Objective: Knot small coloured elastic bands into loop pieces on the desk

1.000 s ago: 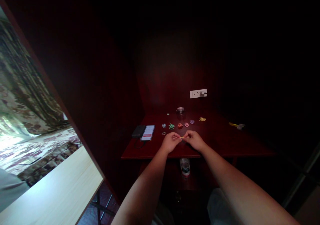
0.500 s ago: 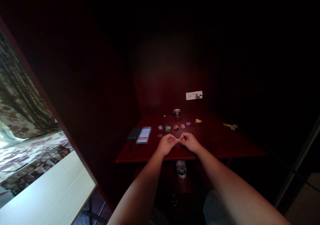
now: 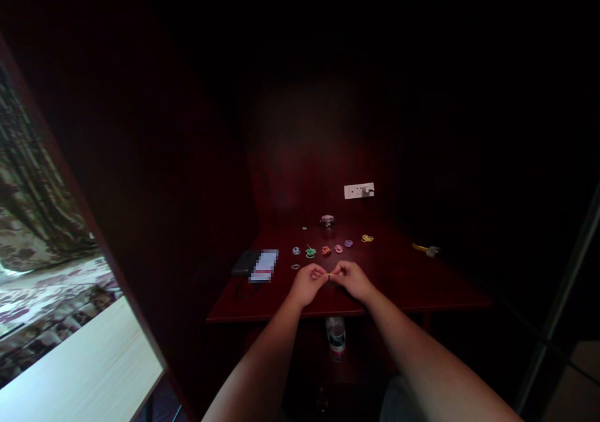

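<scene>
My left hand (image 3: 308, 284) and my right hand (image 3: 355, 281) meet above the front part of the dark red table (image 3: 403, 291). Between their pinched fingertips is a small yellow elastic band (image 3: 330, 275), mostly covered by the fingers. Beyond the hands lie small groups of coloured elastic bands: blue (image 3: 296, 251), green (image 3: 310, 252), orange-red (image 3: 326, 251), pink (image 3: 338, 249), purple (image 3: 348, 243) and yellow bands (image 3: 367, 238). A single pale band (image 3: 295, 266) rests left of my left hand.
A lidded glass jar (image 3: 327, 227) stands at the back, near a small ring (image 3: 304, 227). To the left lie a black case (image 3: 245, 262) and a blurred phone (image 3: 264, 266). A yellow-handled tool (image 3: 426, 250) is at right. Below the table edge stands a plastic bottle (image 3: 336, 336).
The view has tilted up slightly, so everything sits lower in the picture. Both hands keep their pinch on the yellow band, which looks straighter between the fingertips.
</scene>
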